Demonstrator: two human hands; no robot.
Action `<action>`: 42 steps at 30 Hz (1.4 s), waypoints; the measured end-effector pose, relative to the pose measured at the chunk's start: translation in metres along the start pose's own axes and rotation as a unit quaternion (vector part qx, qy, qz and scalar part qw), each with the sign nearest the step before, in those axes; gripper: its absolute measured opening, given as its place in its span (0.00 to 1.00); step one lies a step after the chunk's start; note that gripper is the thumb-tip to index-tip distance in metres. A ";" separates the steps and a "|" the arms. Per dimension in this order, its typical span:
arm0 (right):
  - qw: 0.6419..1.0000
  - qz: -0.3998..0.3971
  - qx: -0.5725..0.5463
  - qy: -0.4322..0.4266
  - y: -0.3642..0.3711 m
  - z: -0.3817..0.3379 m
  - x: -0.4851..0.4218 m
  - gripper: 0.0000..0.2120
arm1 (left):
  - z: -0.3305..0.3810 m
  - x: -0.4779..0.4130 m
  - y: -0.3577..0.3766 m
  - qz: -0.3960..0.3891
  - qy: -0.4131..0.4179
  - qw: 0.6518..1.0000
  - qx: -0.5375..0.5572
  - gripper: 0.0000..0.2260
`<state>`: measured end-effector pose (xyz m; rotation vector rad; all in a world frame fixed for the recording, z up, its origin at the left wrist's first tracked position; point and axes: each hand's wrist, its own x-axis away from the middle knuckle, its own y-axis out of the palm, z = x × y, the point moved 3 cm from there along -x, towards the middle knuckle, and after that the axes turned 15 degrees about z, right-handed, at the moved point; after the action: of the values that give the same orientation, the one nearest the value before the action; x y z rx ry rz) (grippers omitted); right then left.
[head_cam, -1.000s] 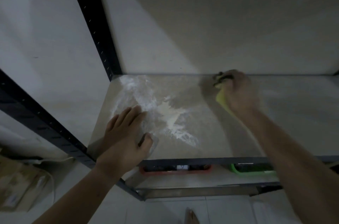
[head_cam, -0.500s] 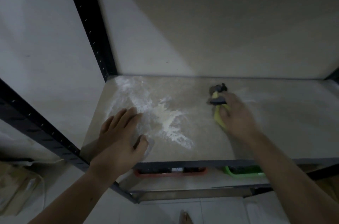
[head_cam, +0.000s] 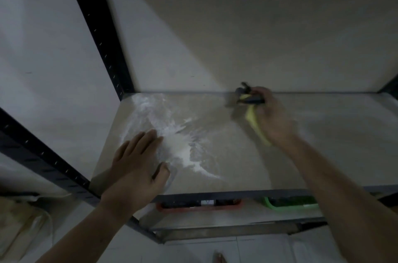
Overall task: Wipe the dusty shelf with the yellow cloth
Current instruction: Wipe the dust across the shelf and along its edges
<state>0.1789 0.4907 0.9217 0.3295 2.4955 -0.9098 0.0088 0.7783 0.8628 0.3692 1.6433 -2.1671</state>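
Note:
The pale shelf board [head_cam: 237, 161] has a patch of white dust [head_cam: 178, 140] on its left half. My right hand [head_cam: 273, 118] grips the yellow cloth [head_cam: 254, 120], which has a dark edge at its far end, and holds it on the board near the back wall. My left hand [head_cam: 140, 163] rests flat on the front left of the board, fingers straight, its fingertips at the edge of the dust.
Black slotted uprights [head_cam: 97, 30] frame the shelf at the left. On the lower shelf sit a red tray [head_cam: 200, 209] and a green tray [head_cam: 290, 205]. Cardboard [head_cam: 15, 226] lies on the floor at the left. A white wall stands behind.
My right hand pulled the cloth toward the front, then pushed it back to the rear wall. My left hand stayed in place on the board.

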 end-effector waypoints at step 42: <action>0.977 -0.166 -0.130 0.003 0.069 -0.056 0.066 0.14 | 0.004 -0.001 -0.007 -0.011 0.004 1.000 0.011 0.33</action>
<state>0.1283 0.5842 0.8891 -0.1770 2.6814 -0.6859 0.0064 0.7760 0.8707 0.3695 1.6365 -2.2046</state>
